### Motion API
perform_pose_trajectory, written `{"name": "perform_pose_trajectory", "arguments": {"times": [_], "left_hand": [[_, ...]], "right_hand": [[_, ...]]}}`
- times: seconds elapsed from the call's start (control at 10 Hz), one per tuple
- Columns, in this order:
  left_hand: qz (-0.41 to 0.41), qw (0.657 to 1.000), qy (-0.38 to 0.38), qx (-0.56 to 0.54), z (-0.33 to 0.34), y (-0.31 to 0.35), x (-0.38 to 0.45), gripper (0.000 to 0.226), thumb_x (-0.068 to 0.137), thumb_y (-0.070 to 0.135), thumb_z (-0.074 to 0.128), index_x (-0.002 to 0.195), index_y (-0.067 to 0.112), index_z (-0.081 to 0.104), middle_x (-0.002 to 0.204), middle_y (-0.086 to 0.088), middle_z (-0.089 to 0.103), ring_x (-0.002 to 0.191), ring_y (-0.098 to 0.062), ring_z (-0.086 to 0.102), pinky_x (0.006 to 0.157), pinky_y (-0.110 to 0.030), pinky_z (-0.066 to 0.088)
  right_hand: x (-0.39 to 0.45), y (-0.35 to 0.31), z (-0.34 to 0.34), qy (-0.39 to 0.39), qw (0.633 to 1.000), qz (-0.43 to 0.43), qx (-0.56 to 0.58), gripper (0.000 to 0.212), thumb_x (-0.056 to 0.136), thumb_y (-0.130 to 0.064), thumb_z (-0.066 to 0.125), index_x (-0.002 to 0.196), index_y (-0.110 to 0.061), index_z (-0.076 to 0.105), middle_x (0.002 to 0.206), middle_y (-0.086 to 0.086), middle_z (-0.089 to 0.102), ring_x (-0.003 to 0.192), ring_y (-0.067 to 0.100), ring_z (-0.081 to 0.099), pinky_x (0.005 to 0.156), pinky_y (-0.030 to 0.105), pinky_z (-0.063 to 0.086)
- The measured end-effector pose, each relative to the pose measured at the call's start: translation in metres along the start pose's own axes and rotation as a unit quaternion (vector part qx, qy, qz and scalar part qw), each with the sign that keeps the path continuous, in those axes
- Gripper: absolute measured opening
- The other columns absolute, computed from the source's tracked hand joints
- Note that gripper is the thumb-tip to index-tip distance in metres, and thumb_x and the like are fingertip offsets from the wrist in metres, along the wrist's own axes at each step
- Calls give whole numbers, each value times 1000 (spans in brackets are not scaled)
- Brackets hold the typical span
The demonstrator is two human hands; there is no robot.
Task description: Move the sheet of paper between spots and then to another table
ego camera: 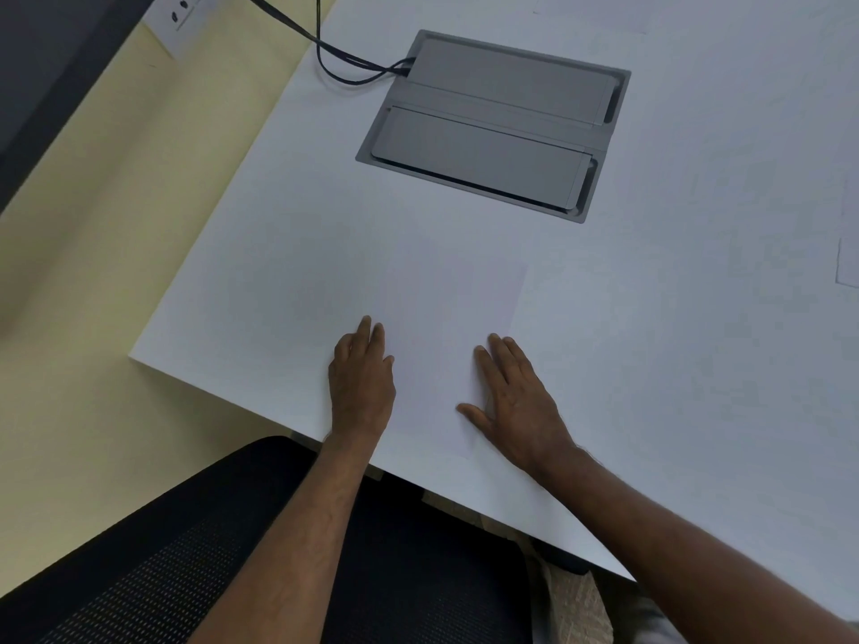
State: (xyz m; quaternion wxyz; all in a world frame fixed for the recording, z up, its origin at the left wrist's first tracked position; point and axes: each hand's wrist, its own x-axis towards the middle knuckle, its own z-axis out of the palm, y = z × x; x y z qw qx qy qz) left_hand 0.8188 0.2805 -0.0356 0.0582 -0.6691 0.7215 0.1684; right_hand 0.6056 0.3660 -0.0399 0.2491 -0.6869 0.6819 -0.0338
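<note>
A white sheet of paper [446, 318] lies flat on the white table [650, 364] near its front edge, hard to tell from the tabletop; its right edge shows as a faint line. My left hand [362, 378] rests palm down at the sheet's left side, fingers straight and close together. My right hand [516, 402] lies flat on the sheet's lower right part with the thumb spread out. Neither hand grips the paper.
A grey recessed cable box [492, 127] with two lids sits in the table beyond the sheet, black cables [344, 62] running from it toward a wall outlet [179, 20]. Another paper edge [848, 262] shows at the far right. A black mesh chair [186, 550] is below.
</note>
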Motion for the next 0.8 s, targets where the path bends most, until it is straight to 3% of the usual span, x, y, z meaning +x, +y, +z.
{"name": "perform_pose_trajectory", "arguments": {"times": [0.4, 0.6, 0.8], "left_hand": [[3, 1000, -2, 6, 1, -1, 5, 53, 108, 25, 48, 157, 13, 34, 170, -4, 25, 147, -31, 31, 111, -48, 40], [11, 1000, -1, -17, -2, 3, -4, 56, 109, 28, 41, 162, 19, 24, 173, -5, 15, 154, -33, 22, 119, -50, 33], [50, 999, 5, 6, -15, 28, -27, 60, 109, 36, 35, 164, 18, 18, 174, -7, 10, 158, -31, 15, 126, -49, 20]], "right_hand": [[1, -1, 1, 3, 1000, 6, -10, 84, 101, -62, 39, 163, -13, 12, 173, 7, 3, 160, 24, 0, 130, 35, 8], [-3, 5, -8, 19, 998, -19, 50, 81, 101, -52, 53, 162, -10, 20, 171, 9, 13, 159, 26, 13, 128, 37, 17], [-21, 26, -33, 96, 995, -9, 17, 74, 98, -48, 60, 155, -5, 38, 164, 15, 33, 151, 32, 34, 122, 44, 34]]}}
